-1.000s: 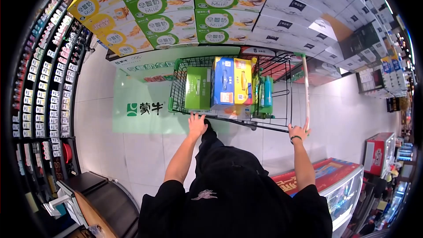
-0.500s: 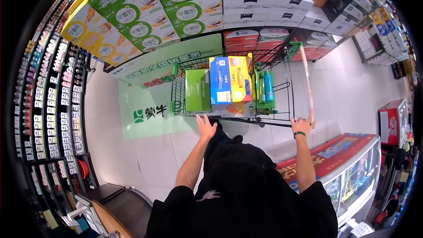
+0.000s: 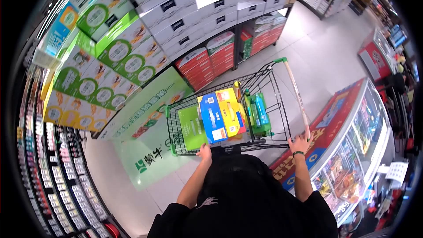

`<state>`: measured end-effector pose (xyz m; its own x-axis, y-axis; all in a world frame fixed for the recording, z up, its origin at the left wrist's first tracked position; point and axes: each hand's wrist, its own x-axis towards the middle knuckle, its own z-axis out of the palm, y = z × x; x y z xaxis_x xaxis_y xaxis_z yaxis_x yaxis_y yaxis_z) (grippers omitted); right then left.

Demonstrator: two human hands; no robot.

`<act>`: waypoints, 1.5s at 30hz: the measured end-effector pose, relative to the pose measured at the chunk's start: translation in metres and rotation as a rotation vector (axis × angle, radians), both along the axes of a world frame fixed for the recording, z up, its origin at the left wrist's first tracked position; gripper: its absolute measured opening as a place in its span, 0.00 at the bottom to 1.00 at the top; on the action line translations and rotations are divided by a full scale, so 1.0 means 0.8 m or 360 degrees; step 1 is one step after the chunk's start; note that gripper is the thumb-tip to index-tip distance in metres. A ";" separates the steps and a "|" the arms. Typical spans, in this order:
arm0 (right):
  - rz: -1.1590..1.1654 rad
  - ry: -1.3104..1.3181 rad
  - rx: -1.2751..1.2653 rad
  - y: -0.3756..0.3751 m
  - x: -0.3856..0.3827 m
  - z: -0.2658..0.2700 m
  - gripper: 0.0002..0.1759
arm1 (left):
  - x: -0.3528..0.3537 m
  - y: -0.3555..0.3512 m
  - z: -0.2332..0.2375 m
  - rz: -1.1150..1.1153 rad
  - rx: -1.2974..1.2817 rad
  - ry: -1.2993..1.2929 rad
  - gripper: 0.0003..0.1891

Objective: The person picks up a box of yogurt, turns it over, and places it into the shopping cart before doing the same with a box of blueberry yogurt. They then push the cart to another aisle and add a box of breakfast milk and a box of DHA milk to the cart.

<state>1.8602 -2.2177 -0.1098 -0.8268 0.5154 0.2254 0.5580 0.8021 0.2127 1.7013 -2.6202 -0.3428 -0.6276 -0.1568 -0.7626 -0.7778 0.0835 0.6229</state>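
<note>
A black wire shopping cart (image 3: 282, 117) with green corner pieces stands in front of me, turned at a slant. My left hand (image 3: 204, 153) is at the rim of its near side, fingers curled over the edge. At the near end of the pale push handle (image 3: 296, 88), my right hand (image 3: 299, 144) is closed around it, a dark band on the wrist. Inside lie a green carton (image 3: 191, 128), a blue carton (image 3: 211, 117) and a yellow carton (image 3: 230, 112) with carry handles. Behind the cart's divider sit green bottles (image 3: 254, 110) and a blue-green bottle (image 3: 261, 110).
Stacked milk cartons (image 3: 119, 50) and white boxes (image 3: 176, 11) rise beyond the cart. A red-sided glass freezer (image 3: 348, 141) stands close on my right. Shelves of small goods (image 3: 57, 172) line the left, and a red-white cooler (image 3: 376, 55) is farther right.
My view and the cart have swung round relative to the displays. My left hand's spread fingers have curled onto the cart's side rim. The freezer is now nearer; my right hand stays on the handle.
</note>
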 end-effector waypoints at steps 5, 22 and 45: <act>-0.0100 0.0219 0.0016 -0.005 0.057 -0.005 0.19 | -0.012 0.035 -0.027 -0.0186 -0.0065 0.0130 0.30; -0.0860 0.0447 -0.0186 -0.075 0.140 -0.037 0.19 | -0.101 0.120 0.018 -0.0472 0.0440 0.0963 0.15; -0.0926 0.0342 -0.1199 -0.181 -0.086 -0.039 0.26 | -0.179 0.200 0.157 -0.1387 0.0896 0.0992 0.10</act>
<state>1.7910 -2.3624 -0.1411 -0.3774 0.9009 -0.2144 0.8769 0.2731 -0.3956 1.5577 -2.4601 -0.2172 -0.6414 0.7582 -0.1168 -0.1487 0.0265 0.9885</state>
